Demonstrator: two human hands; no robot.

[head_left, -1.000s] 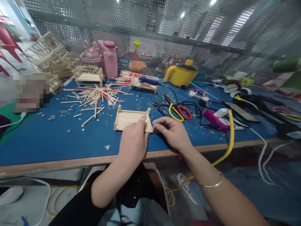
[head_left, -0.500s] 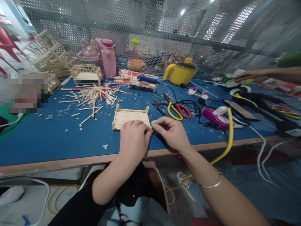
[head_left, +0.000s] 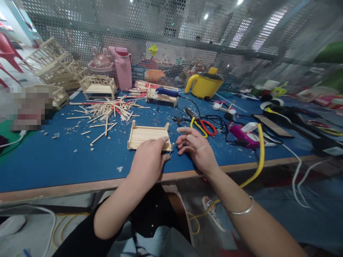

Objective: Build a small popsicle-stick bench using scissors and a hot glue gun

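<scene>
Left hand [head_left: 149,160] curled over the near right corner of the wooden stick tray [head_left: 149,135], fingertips pressing on its slats, thumb at its near edge; right hand [head_left: 195,147] loose and open just right of the tray, fingers spread, holding nothing. Tray lies flat on the blue table [head_left: 53,157], near its front edge, mid-scene. No legible writing seen; bare blue surface left of the tray, loose sticks [head_left: 107,110] farther left, scissors [head_left: 201,125] and cables crowding right.
</scene>
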